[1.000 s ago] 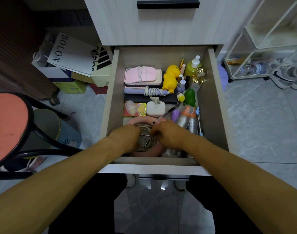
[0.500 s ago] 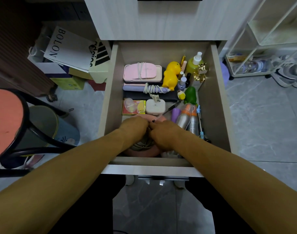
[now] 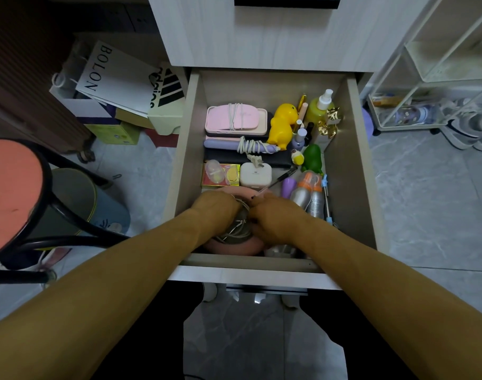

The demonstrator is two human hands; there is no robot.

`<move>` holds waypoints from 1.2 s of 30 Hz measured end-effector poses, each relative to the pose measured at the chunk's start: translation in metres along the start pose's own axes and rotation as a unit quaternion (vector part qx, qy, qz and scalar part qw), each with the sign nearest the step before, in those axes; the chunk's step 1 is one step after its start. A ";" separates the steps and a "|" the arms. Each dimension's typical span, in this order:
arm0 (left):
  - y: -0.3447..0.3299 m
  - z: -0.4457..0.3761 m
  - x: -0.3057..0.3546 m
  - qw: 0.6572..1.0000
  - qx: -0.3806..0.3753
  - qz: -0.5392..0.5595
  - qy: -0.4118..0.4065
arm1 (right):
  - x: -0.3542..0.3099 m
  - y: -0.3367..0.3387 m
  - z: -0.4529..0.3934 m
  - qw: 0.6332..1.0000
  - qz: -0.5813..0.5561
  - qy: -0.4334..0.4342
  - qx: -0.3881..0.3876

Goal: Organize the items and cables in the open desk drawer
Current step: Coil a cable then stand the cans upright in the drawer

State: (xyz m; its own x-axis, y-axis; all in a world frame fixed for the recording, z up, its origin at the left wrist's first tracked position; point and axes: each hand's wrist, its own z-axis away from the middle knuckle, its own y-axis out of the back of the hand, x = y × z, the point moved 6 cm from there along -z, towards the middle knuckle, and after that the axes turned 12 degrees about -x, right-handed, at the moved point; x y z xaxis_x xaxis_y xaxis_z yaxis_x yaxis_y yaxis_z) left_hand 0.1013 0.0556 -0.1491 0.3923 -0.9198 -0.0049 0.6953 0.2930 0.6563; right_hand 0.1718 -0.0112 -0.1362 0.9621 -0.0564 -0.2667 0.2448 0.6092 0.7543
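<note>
**Both hands on the cable bundle at the front of the drawer**

Grey marbled floor tiles surround the open drawer [image 3: 355, 165], which we take as our landmark. Left of the drawer stands a stool with a salmon-red seat [image 3: 12, 193], and beyond it a white paper bag [image 3: 108, 75] printed "BOLON" leans over a pale box [image 3: 165, 105] bearing three black stripes and part of a word we cannot fully read. Right of the drawer sits a clear shelf unit [image 3: 426, 86].

Inside the drawer, at its near edge, our left hand [image 3: 215, 212] and right hand [image 3: 275, 218] meet over a pink round dish [image 3: 234, 246]. Both hands have their fingers curled around the grey-white cable bundle [image 3: 238, 229] that lies in the dish; loops of it show between the knuckles.

Further back in the drawer we see a white charger box [image 3: 255, 175] with a plug resting on its far edge, and a black pen [image 3: 281, 178] slanting down toward our right hand. Beside the charger, toward the drawer's left wall, lies a yellow-and-pink packet [image 3: 220, 175]. Behind these a lilac wand [image 3: 234, 145] wrapped in white cord lies across a dark case, and a pink device [image 3: 235, 119] is also bound with cord. At the drawer's back right stand a yellow duck figure [image 3: 282, 124] and a yellow spray bottle [image 3: 319, 108]; a green figure [image 3: 312, 159] and two silver cans with orange caps [image 3: 308, 196] sit along the right wall. Their labels are too small to read.
</note>
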 end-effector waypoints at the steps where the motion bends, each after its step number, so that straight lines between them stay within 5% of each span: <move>1: -0.001 0.001 0.000 1.000 0.005 -0.005 0.000 | 0.000 0.001 -0.001 0.999 -0.031 -0.014 0.004; 10: -0.001 0.006 -0.011 0.993 0.026 0.111 0.038 | 0.000 0.009 -0.017 0.983 -0.144 -0.088 0.066; 16: -0.013 0.004 -0.013 0.977 -0.008 0.203 0.063 | 0.000 -0.004 -0.024 0.979 -0.181 -0.096 0.018; 22: -0.003 0.010 -0.020 0.978 0.045 0.180 0.097 | 0.004 0.003 -0.014 0.959 -0.273 -0.061 0.037; 27: -0.006 0.011 -0.016 0.983 0.013 0.162 0.089 | 0.020 0.009 -0.005 0.938 -0.311 -0.075 0.131; 31: -0.006 0.012 -0.016 0.982 0.025 0.167 0.080 | 0.014 0.007 -0.005 0.960 -0.261 -0.069 0.069; 36: -0.003 0.014 -0.014 0.980 0.042 0.183 0.072 | 0.003 0.009 -0.005 0.947 -0.310 -0.018 0.080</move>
State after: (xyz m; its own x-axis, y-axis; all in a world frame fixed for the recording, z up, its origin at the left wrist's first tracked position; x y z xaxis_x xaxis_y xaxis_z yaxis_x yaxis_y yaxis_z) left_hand 0.0850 0.0639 -0.1407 0.6913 -0.7090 0.1394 0.4428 0.5682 0.6936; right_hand 0.1759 -0.0021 -0.1328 0.6296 -0.3925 -0.6704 0.7769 0.3231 0.5404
